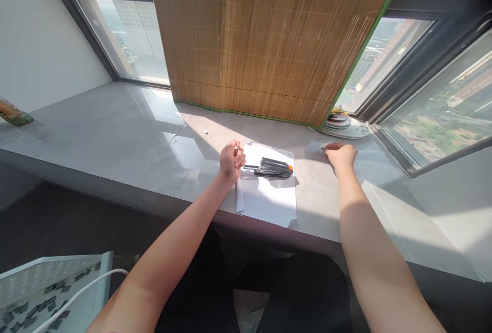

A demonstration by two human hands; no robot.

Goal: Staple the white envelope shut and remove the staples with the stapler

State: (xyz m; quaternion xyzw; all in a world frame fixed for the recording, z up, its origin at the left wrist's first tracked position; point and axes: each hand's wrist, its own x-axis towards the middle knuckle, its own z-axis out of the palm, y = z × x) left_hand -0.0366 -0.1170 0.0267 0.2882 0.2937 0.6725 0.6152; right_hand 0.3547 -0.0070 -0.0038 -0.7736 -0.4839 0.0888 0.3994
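Note:
A black stapler (274, 167) with an orange tip lies on a small stack of white paper (269, 200) on the windowsill, its upper and lower parts spread apart. A thin dark rail sticks out of the stapler towards my left hand (231, 162). That hand is closed in a fist at the stack's left edge, right beside the rail's end; what it holds, if anything, is hidden. Off to the right of the paper, my right hand (341, 157) pinches a small pale grey piece (323, 147) just over the sill, too small to name.
A bamboo blind (269, 41) hangs behind the sill (100, 133). Stacked plates (338, 121) stand at the back right, near the window. One small pale object (205, 131) lies left of the paper. A white perforated basket (57, 266) and a white cable (77, 294) are below left.

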